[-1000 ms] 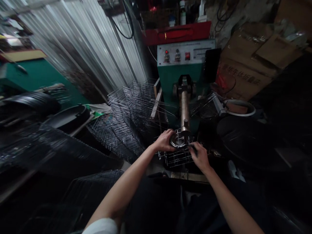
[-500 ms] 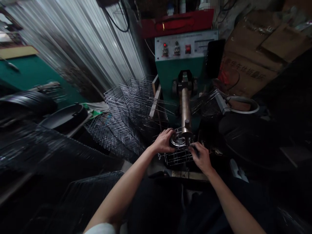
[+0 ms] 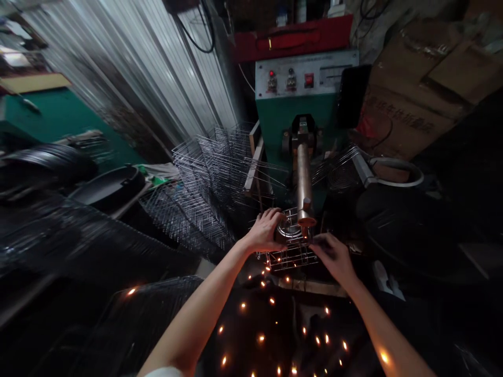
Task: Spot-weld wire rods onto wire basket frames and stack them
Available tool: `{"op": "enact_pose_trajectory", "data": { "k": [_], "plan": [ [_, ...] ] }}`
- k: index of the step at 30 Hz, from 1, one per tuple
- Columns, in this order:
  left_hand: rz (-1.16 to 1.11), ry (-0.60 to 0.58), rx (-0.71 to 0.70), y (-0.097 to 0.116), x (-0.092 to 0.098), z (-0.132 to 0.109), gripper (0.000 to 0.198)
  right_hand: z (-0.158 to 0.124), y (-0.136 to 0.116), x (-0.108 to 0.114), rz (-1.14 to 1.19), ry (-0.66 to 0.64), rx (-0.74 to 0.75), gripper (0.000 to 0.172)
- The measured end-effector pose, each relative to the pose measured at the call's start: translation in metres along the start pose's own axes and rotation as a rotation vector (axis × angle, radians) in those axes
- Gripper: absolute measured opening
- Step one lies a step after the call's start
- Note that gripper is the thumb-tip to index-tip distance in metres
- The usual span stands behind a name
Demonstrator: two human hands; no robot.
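Observation:
My left hand (image 3: 268,231) curls around the left side of a shiny round metal ring (image 3: 291,229), which lies on a wire rack (image 3: 293,257). On the other side my right hand (image 3: 333,252) is closed in a pinch by the rack's right edge; what its fingertips hold is too small and blurred to make out. Between the hands, the copper-coloured arm of a spot welder (image 3: 304,180) comes down, its tip glowing where it meets the work. Orange sparks (image 3: 261,339) scatter over my lap and forearms.
Behind the work stands the welder's green cabinet with a control panel (image 3: 306,76) and a dark phone-like slab (image 3: 353,97). Stacked wire racks (image 3: 208,183) rise at the left. A metal hoop (image 3: 396,173) and a cardboard box (image 3: 416,99) are at the right.
The welder's tip now glows at the work and sparks fly out. My right hand has shifted slightly right; my left hand keeps its hold. The whole view has shifted a little.

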State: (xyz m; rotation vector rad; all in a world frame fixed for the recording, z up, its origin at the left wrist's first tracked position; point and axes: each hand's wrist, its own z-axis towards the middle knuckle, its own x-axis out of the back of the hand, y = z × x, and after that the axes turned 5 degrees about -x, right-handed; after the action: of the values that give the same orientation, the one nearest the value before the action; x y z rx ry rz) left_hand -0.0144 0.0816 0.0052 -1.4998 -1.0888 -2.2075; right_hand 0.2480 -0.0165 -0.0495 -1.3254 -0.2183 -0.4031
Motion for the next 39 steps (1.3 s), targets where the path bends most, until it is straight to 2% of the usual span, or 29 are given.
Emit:
{"op": "enact_pose_trajectory", "data": {
  "k": [2,4,7,8,10,13,15,18,21,23,26,28,31,33,35,37,39],
  "plan": [
    [-0.102,0.065,0.068,-0.015,0.002,-0.023,0.116,-0.014,0.002,0.037,0.062,-0.033,-0.110,0.034],
    [-0.291,0.149,0.157,-0.035,-0.005,-0.053,0.135,-0.036,0.009,0.084,-0.019,-0.004,-0.219,0.041],
    [-0.643,0.174,0.340,-0.061,-0.033,-0.095,0.146,-0.081,0.029,0.148,-0.178,0.069,-0.437,0.048],
    [-0.753,0.167,0.388,-0.065,-0.045,-0.104,0.148,-0.097,0.037,0.161,-0.219,0.080,-0.544,0.053],
    [-0.939,0.169,0.423,-0.068,-0.068,-0.111,0.149,-0.127,0.053,0.173,-0.293,0.094,-0.703,0.059],
    [-1.141,0.241,0.398,-0.064,-0.087,-0.103,0.140,-0.162,0.072,0.165,-0.377,0.113,-0.794,0.055],
    [-1.222,0.293,0.402,-0.062,-0.089,-0.094,0.132,-0.176,0.078,0.156,-0.384,0.139,-0.825,0.052],
    [-1.245,0.360,0.402,-0.062,-0.083,-0.089,0.126,-0.180,0.074,0.151,-0.349,0.177,-0.863,0.054],
    [-1.185,0.425,0.370,-0.057,-0.077,-0.099,0.118,-0.174,0.054,0.149,-0.231,0.233,-0.880,0.056],
    [-1.119,0.442,0.329,-0.045,-0.075,-0.113,0.115,-0.169,0.034,0.142,-0.086,0.272,-0.869,0.055],
    [-1.019,0.389,0.233,-0.013,-0.077,-0.133,0.114,-0.157,0.003,0.123,0.144,0.287,-0.826,0.057],
    [-0.944,0.343,0.182,0.013,-0.081,-0.136,0.115,-0.145,-0.014,0.109,0.282,0.257,-0.802,0.061],
    [-0.805,0.334,0.188,0.047,-0.091,-0.123,0.116,-0.120,-0.033,0.093,0.428,0.079,-0.756,0.055],
    [-0.734,0.359,0.250,0.062,-0.097,-0.107,0.116,-0.103,-0.045,0.086,0.500,-0.114,-0.681,0.047],
    [-0.700,0.395,0.309,0.073,-0.101,-0.093,0.112,-0.089,-0.059,0.081,0.546,-0.322,-0.565,0.048],
    [-0.655,0.404,0.322,0.080,-0.103,-0.084,0.101,-0.077,-0.073,0.076,0.446,-0.481,-0.418,0.046],
    [-0.567,0.378,0.282,0.085,-0.105,-0.079,0.087,-0.069,-0.082,0.070,0.190,-0.548,-0.243,0.034]
  ]
}}
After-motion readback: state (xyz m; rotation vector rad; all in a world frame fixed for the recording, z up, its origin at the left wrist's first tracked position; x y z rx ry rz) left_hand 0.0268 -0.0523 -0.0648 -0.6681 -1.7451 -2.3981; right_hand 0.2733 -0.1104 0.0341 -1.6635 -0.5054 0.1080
